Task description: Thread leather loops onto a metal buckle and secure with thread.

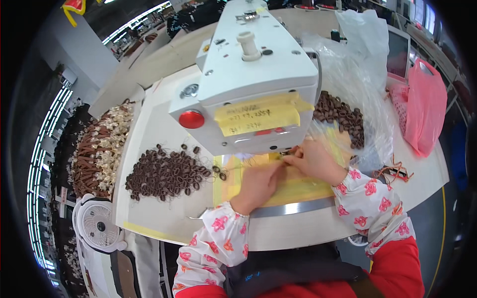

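Both hands are close together under the head of a white sewing machine (258,64), by its needle area. My left hand (258,185) has its fingers bent and pressed together, fingertips toward the right hand. Just beyond it on the right, my right hand (318,161) pinches with thumb and forefinger beside the presser foot. Whatever lies in the fingers is hidden or too small to name. Under the hands is a machine bed covered with yellow tape (303,191). Small brown loops with loose threads (166,173) lie heaped left of my left hand; more brown loops (343,119) are piled behind the right.
Clear plastic bags (353,64) and a pink plastic bag (425,109) sit at the right. Orange cord (395,171) lies near my right sleeve. At the left are a white fan (99,224) and a bundle of brown straps with pale trims (102,149). The table's curved edge (283,241) is in front.
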{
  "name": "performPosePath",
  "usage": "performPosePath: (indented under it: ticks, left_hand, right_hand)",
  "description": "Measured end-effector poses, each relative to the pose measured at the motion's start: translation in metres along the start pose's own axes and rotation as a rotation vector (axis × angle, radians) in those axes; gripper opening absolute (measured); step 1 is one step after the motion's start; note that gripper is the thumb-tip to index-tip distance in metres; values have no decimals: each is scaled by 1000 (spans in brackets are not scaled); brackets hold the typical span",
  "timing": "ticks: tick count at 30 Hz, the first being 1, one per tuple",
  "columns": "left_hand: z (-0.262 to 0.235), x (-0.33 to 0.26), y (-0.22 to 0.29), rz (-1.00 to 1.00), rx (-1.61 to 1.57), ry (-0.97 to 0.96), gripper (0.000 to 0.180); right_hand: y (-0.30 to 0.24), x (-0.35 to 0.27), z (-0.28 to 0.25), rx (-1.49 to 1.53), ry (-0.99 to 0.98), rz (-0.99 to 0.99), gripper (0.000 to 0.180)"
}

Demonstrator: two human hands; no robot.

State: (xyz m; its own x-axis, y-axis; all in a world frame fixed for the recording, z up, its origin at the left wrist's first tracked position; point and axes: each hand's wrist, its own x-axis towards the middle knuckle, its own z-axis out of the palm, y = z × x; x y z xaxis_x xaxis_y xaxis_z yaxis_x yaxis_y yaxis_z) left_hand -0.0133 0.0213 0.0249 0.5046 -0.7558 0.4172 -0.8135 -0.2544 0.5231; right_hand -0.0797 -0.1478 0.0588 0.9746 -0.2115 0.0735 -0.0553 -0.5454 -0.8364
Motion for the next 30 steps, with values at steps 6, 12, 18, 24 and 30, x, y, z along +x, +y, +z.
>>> performPosePath:
  ticks: [6,12,18,24,30]
  left_hand:
    - [-5,-6,18,73,-157,-43,15]
    - [4,14,12,117,-390,276,13]
    - [1,10,-11,-84,-378,-65,15]
    - [-8,13,1,-281,-401,-169,17]
    - [-2,15,-4,-337,-302,-114,17]
  right_hand:
    - [6,-11,-2,356,-188,205,15]
    - [-11,-49,3,162,-313,-114,12]
    - [4,-25,-8,394,-343,117,11]
    - [14,-1,-9,394,-399,176,16]
    - [18,-2,-1,199,-168,25,14]
